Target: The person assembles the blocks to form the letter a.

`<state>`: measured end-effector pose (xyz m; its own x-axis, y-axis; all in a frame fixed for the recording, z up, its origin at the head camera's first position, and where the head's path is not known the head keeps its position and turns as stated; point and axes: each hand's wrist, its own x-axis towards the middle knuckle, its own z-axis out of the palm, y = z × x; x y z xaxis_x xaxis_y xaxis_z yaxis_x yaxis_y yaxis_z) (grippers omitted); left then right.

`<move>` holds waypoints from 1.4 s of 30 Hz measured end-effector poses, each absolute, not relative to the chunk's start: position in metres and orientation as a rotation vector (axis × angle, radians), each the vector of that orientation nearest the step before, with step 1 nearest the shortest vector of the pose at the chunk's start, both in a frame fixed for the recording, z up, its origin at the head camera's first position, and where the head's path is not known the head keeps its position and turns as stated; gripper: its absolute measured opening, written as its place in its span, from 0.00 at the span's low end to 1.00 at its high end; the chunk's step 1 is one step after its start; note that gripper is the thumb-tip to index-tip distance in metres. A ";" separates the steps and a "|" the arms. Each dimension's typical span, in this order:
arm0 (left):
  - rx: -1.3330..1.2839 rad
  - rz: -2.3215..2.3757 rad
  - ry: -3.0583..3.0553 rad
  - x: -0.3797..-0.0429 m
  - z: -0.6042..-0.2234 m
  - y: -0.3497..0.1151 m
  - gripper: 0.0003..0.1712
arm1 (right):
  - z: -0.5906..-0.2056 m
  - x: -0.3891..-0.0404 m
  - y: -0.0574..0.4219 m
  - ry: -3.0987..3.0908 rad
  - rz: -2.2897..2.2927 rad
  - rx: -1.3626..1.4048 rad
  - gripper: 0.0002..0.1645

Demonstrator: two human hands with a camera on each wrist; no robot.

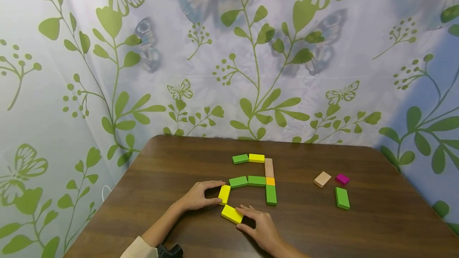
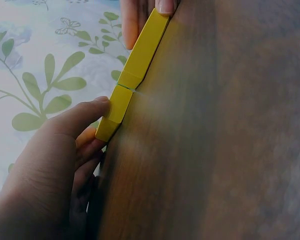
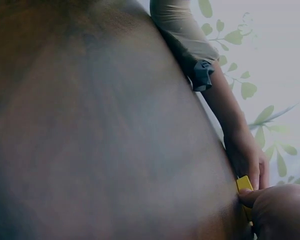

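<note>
My left hand (image 1: 198,196) pinches a small yellow block (image 1: 224,194) between the thumb at its near end and a finger at its far end. Just nearer, my right hand (image 1: 262,227) grips the right end of a second yellow block (image 1: 232,214), which lies at a slant. In the left wrist view the two blocks meet end to end. Beyond the left hand's block begins a row with one green block (image 1: 238,182) and another green block (image 1: 256,181). An orange block (image 1: 270,181) ends that row, with a green block (image 1: 271,195) below it.
A beige block (image 1: 269,167) runs up from the orange one to a yellow block (image 1: 256,158) and a green block (image 1: 240,159). Apart at the right lie a beige block (image 1: 322,179), a magenta block (image 1: 342,179) and a green block (image 1: 342,198). A patterned curtain (image 1: 201,63) hangs behind the wooden table (image 1: 305,226).
</note>
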<state>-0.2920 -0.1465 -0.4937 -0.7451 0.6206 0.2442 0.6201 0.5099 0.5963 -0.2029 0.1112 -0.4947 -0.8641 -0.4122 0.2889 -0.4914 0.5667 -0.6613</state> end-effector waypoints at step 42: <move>1.174 1.084 2.737 -0.291 -0.493 -0.146 0.33 | -0.479 -0.222 0.154 -2.309 1.006 0.713 0.23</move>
